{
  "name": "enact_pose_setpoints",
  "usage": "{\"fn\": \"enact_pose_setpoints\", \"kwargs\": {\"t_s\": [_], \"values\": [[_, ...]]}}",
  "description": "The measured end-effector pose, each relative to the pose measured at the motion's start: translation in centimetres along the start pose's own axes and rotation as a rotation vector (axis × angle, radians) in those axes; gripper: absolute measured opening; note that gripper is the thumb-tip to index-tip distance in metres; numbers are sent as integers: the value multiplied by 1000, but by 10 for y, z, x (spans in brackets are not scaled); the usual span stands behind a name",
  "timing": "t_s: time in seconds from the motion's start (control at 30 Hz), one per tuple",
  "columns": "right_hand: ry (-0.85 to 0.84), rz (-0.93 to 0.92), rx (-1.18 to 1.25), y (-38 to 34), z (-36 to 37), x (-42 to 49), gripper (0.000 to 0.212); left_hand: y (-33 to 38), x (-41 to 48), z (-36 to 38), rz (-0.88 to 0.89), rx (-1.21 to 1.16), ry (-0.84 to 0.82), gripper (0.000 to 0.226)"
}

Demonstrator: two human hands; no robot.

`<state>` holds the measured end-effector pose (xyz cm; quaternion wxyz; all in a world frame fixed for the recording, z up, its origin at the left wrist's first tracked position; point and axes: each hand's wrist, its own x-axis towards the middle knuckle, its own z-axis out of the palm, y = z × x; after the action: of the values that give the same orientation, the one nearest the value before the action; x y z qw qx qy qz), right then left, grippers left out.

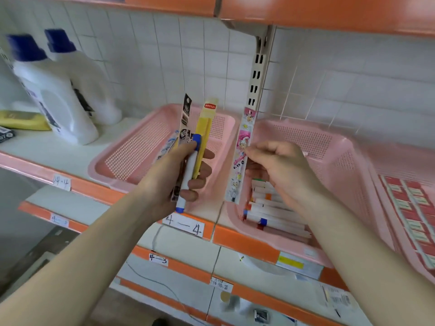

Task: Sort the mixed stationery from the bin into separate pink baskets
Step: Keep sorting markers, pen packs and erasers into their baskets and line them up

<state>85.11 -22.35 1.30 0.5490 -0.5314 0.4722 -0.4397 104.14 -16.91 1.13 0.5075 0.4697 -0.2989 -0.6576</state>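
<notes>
Three pink baskets in a row on a white shelf point(58, 149) with an orange front edge, white tile wall point(164, 55) behind. More orange-edged shelves below, with paper labels point(186, 225) stuck on. Two white bottles point(54, 95) with blue caps in the upper left of the frame, a flat yellow thing point(23, 120) beside them. Left basket point(141, 147) in the middle of the frame. Middle basket point(329, 156) at centre right, holding white markers point(275, 215) with coloured caps, lying flat. Right basket point(400, 161) at the right edge, holding rows of red and white packs point(414, 208). Left hand point(169, 180) in front of the left basket, gripping a bunch: a blue-capped marker point(188, 175), a yellow pack point(207, 128), black and white packs point(186, 114). Right hand point(282, 165) over the middle basket, pinching a long pink cartoon pack point(242, 147), held upright between the two baskets.
</notes>
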Motion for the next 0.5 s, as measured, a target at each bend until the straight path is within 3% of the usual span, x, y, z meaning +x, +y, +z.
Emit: {"fn": "enact_pose_setpoints", "kwargs": {"t_s": [0.33,0.5], "values": [[47,6,-187,-11,84,75,13,64,54,-74,-46,70,-44,40],[83,45,-518,2,124,128,20,90,89,-111,-68,149,-42,37]]}}
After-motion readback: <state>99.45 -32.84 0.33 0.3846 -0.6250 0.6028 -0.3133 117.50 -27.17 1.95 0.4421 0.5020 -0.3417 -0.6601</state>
